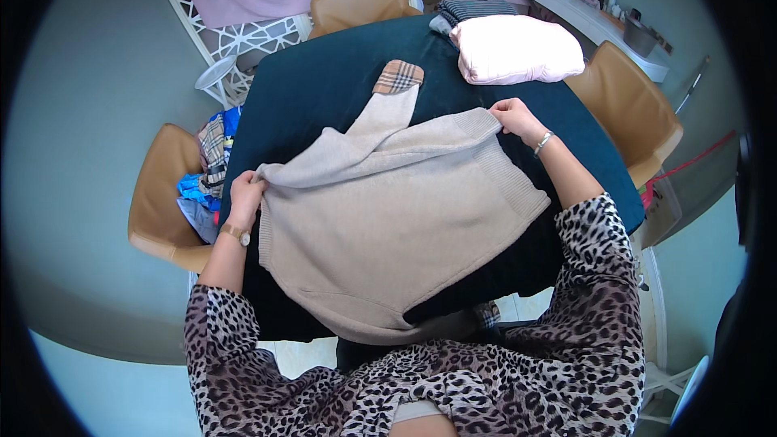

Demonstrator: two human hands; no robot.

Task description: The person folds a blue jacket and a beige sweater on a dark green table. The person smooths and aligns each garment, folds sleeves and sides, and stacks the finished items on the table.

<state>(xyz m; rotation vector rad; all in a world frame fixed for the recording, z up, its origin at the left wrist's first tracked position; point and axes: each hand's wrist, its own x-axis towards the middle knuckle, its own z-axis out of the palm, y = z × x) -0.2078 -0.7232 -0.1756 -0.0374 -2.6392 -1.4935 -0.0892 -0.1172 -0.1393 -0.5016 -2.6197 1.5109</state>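
A beige knitted sweater (388, 226) lies spread sideways across the table, its ribbed hem to the right. My left hand (247, 194) pinches its neck end at the upper left. At the far corner of the hem, my right hand (518, 119) grips the ribbing between thumb and fingers. One sleeve stretches toward the far side and ends in a checked cuff (398, 77). The other sleeve hangs over the near table edge by my body, where a second checked cuff (488, 313) shows. Part of the far side of the sweater is folded over in a ridge.
A dark teal cloth covers the table (299, 85). A pale pink folded bundle (518, 50) and striped folded fabric (477, 10) rest at its far right. Tan chairs (166, 186) stand around; the left one holds piled clothes (212, 154). A white shelf (583, 20) carries small items.
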